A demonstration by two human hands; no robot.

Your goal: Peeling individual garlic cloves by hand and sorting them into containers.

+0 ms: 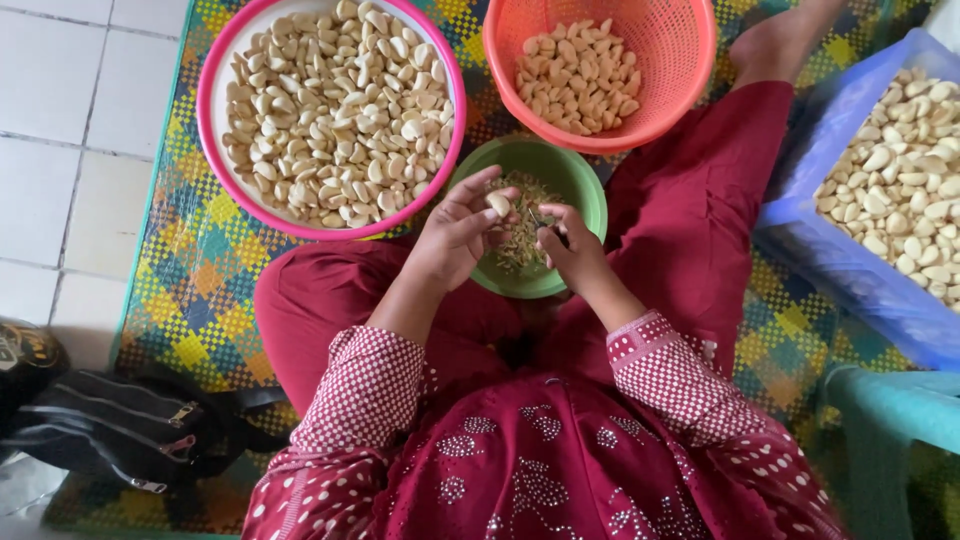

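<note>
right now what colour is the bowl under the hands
Green bowl, seen in the head view.

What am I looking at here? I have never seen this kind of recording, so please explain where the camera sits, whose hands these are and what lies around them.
There is no machine: one camera worn on a person's head looks straight down at their lap as they sit on a woven mat. The left hand holds a garlic clove at its fingertips. The right hand grips what seems a small blade, too small to tell surely. Both hover over a green bowl of peel scraps. Around it stand a pink basin, an orange basket and a blue bag, all holding peeled cloves. A black bag lies beside the person.
</note>
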